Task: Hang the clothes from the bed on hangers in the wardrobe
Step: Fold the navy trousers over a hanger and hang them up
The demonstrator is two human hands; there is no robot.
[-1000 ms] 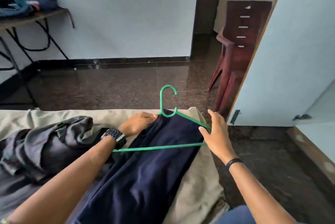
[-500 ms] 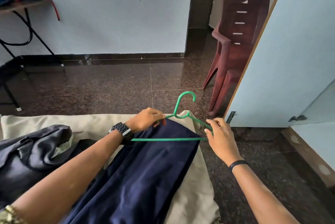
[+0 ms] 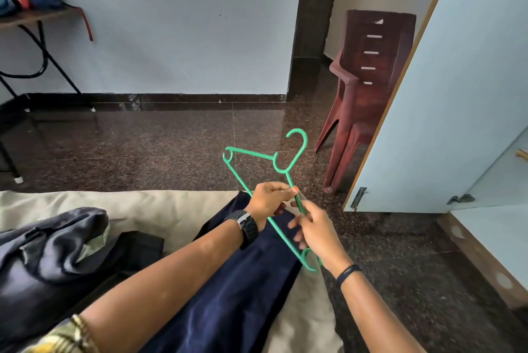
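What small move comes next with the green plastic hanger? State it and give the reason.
Probably lower the green plastic hanger and thread the dark navy garment through it. Both the left hand and the right hand hold the hanger tilted above the garment, which lies flat on the beige bed sheet, not yet hung.

Beige-sheeted bed [image 3: 171,207], navy garment [image 3: 228,295] laid flat, crumpled grey clothes [image 3: 57,241], possibly several

Both arms are stretched forward; the hanger [image 3: 258,178] is pinched by the left hand [image 3: 268,199] and gripped by the right hand [image 3: 320,234].
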